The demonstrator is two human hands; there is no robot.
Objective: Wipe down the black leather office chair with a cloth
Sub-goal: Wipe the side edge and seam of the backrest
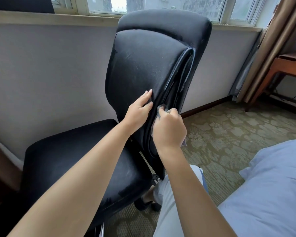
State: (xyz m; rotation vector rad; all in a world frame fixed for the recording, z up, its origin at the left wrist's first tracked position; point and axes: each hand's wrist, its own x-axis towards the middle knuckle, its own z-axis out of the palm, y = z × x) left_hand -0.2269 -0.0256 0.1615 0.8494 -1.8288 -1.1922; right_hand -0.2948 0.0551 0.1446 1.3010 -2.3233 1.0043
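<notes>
now the right hand [168, 130] clenches a grey cloth [159, 109] in the chair backrest [138, 65] side seam; beside it, the flat, relaxed left hand [140, 108] braces the backrest. next: wiping along that seam.

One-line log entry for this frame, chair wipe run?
step: wiping backrest side seam | left hand: flat on backrest | right hand: grips cloth at seam | seat: untouched

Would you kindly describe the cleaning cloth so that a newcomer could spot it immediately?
Start at the black office chair under the window and follow its backrest's right edge down to the right hand. The cloth is the small grey wad pinched there against the seam, fuzzy and pale beside smooth black leather.
</notes>
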